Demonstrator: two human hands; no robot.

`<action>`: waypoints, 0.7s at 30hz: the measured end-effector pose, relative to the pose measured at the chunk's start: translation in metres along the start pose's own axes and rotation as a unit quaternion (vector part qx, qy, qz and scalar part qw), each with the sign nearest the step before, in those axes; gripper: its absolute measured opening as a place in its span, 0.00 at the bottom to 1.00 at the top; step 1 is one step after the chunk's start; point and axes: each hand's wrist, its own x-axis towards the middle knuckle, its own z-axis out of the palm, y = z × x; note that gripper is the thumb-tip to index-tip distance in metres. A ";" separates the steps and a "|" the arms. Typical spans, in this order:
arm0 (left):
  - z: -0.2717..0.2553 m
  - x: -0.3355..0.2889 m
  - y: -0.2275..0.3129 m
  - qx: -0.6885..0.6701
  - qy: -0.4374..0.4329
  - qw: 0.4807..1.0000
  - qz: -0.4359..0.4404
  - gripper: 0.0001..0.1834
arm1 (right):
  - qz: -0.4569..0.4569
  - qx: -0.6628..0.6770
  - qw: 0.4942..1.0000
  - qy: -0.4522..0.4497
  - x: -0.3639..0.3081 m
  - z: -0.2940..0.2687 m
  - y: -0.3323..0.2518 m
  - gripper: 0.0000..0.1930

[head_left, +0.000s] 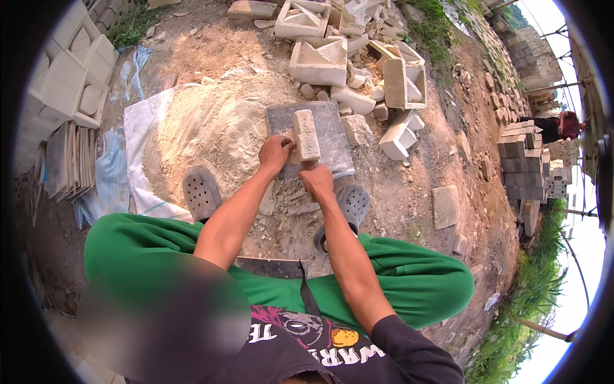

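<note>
A dark grey flat slab (329, 137) lies on the ground between my feet. Over it is a pale, worn, block-headed mallet (307, 136), its long head pointing away from me. My right hand (316, 179) is wrapped round its short handle, just below the head. At the slab's left side, close to the mallet head, my left hand (276, 152) is closed with its fingertips curled in. Whether those fingers hold a small piece is hidden.
Pale sandy powder (198, 131) lies heaped on a white sheet (137, 153) to the left. Beyond the slab are broken cast blocks (318, 62) and rubble. Grey blocks (521, 153) are stacked at right, near another person (566, 125). Thin boards (69, 163) lean at left.
</note>
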 end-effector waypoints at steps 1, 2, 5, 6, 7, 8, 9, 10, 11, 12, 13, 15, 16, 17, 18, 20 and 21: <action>0.000 0.000 0.003 0.001 -0.001 1.000 0.001 0.12 | 0.047 -0.058 0.997 -0.031 0.001 0.001 0.002 0.21; 0.000 0.001 0.007 0.009 -0.005 1.000 -0.004 0.12 | 0.048 -0.056 0.997 -0.029 0.004 0.000 0.004 0.21; 0.001 0.000 0.008 0.027 -0.022 0.999 -0.009 0.12 | 0.068 -0.037 0.996 -0.046 0.007 -0.009 -0.002 0.21; 0.003 0.001 0.005 0.035 -0.032 0.999 -0.006 0.12 | 0.035 -0.035 0.999 -0.013 0.005 -0.014 -0.004 0.20; 0.004 0.003 0.003 0.035 -0.032 0.999 -0.007 0.12 | 0.003 -0.033 0.999 0.020 0.003 -0.017 -0.007 0.20; 0.004 0.006 0.000 0.049 -0.028 0.998 0.018 0.12 | 0.002 -0.034 0.999 0.020 0.004 -0.018 -0.012 0.20; 0.007 0.008 0.001 0.060 -0.027 0.997 0.046 0.12 | -0.020 0.029 0.999 0.037 0.007 -0.023 -0.016 0.19; 0.008 0.007 0.000 0.060 -0.028 0.997 0.043 0.12 | -0.041 0.093 0.994 0.048 0.006 -0.027 -0.028 0.18; 0.008 0.006 -0.001 0.053 -0.014 0.998 0.039 0.11 | 0.017 0.077 0.997 0.002 0.005 -0.036 -0.038 0.26; 0.008 0.007 -0.003 0.046 0.003 0.998 0.036 0.09 | 0.016 0.077 0.997 0.001 0.001 -0.040 -0.048 0.26; 0.008 0.007 -0.008 0.047 0.004 0.998 0.034 0.09 | 0.011 0.088 0.996 0.006 -0.002 -0.041 -0.057 0.25; 0.008 0.007 -0.015 0.021 0.003 0.999 0.042 0.09 | 0.004 0.097 0.995 0.011 -0.007 -0.033 -0.063 0.24; 0.007 0.005 -0.008 0.019 0.001 0.999 0.044 0.09 | -0.018 0.072 0.997 0.038 -0.010 -0.025 -0.056 0.22; 0.007 0.002 -0.001 0.039 -0.021 0.999 0.023 0.10 | -0.040 0.046 0.996 0.063 -0.012 -0.020 -0.047 0.20; 0.004 0.000 0.003 0.059 -0.039 0.997 0.001 0.11 | -0.042 0.046 0.996 0.064 -0.010 -0.015 -0.037 0.20; 0.008 0.004 0.000 0.047 -0.023 0.998 0.021 0.11 | 0.010 -0.048 0.999 0.009 -0.005 -0.003 -0.013 0.22; 0.009 0.002 -0.004 0.036 -0.010 0.999 0.036 0.11 | 0.036 -0.016 0.999 -0.013 -0.003 -0.003 -0.011 0.23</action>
